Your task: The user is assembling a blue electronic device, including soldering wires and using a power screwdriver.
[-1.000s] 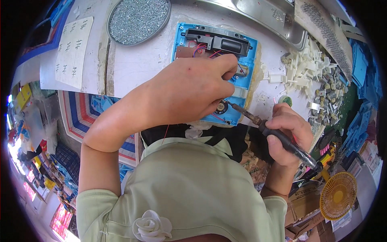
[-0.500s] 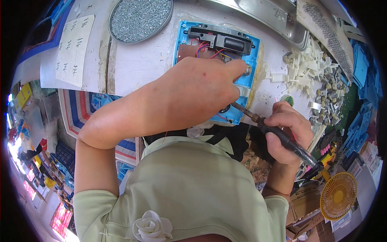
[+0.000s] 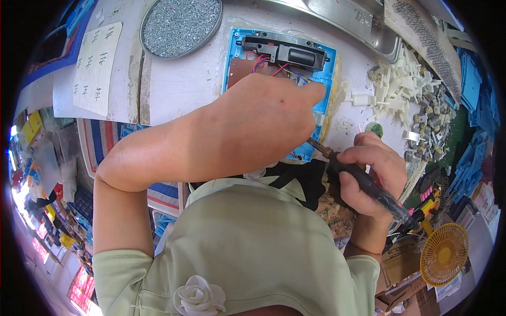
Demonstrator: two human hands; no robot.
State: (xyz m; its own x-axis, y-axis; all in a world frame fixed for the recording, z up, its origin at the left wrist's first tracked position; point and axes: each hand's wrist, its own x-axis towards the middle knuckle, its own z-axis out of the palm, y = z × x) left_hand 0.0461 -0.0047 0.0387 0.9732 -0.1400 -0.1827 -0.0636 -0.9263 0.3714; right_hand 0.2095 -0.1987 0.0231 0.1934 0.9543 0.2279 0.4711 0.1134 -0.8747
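Note:
My left hand (image 3: 269,116) is bent over a blue plastic casing (image 3: 331,55), its back turned up and its fingers curled down into the casing. Most of those fingers are hidden, and so is whatever they grip. Inside the casing lie a black plastic module (image 3: 287,52), a brown circuit board (image 3: 240,71) and thin red and blue wires (image 3: 259,62). My right hand (image 3: 377,171) is closed around the black handle of a soldering iron (image 3: 363,184). The iron's metal shaft points up and left, its tip passing out of sight beneath my left hand.
A round tray of small screws (image 3: 182,26) stands at the back left, beside a handwritten sheet (image 3: 97,68). White plastic pieces (image 3: 400,84) and small metal parts (image 3: 429,129) are heaped on the right. A metal tray (image 3: 363,26) lies behind; a yellow fan (image 3: 444,254) is at lower right.
My left hand has shifted slightly, and a round metallic part that showed by its index finger is now covered. The soldering iron and my right hand have moved a little left.

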